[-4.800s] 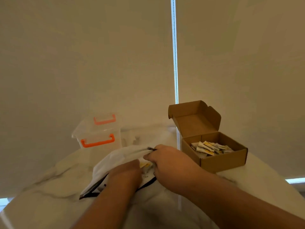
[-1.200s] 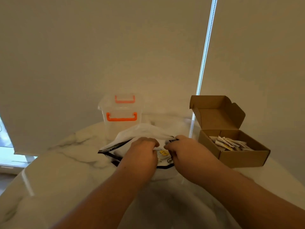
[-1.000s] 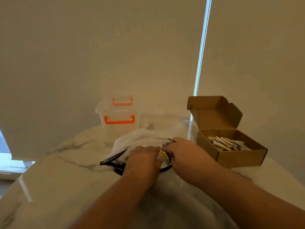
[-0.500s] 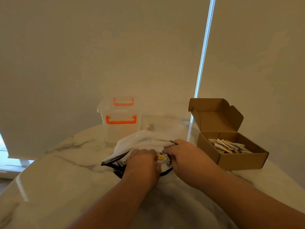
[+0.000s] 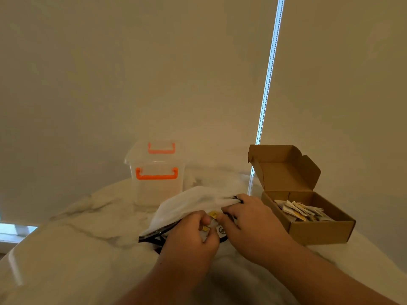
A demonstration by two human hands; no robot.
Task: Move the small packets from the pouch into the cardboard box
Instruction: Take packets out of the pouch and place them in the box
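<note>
Left hand [image 5: 189, 236]: fingers curled at the pouch mouth, pinching yellow-marked packets [image 5: 213, 214].
Right hand [image 5: 248, 227]: at 3 o'clock of the left, close beside it; fingers grip the pouch's upper lip and hold it raised.
Pouch [image 5: 187, 203]: white, black-trimmed, lying on the marble table [image 5: 77, 249]; deeper contents hidden.
Cardboard box [image 5: 319, 232]: 3 o'clock of pouch, near but apart; lid flap upright; packet heap [image 5: 301, 211] loose inside.
Clear tub [image 5: 156, 186]: 11 o'clock of pouch, just behind; orange handles, lid on; contents not discernible.
Bead chain [image 5: 267, 80]: 12 o'clock, hanging against the blind.
</note>
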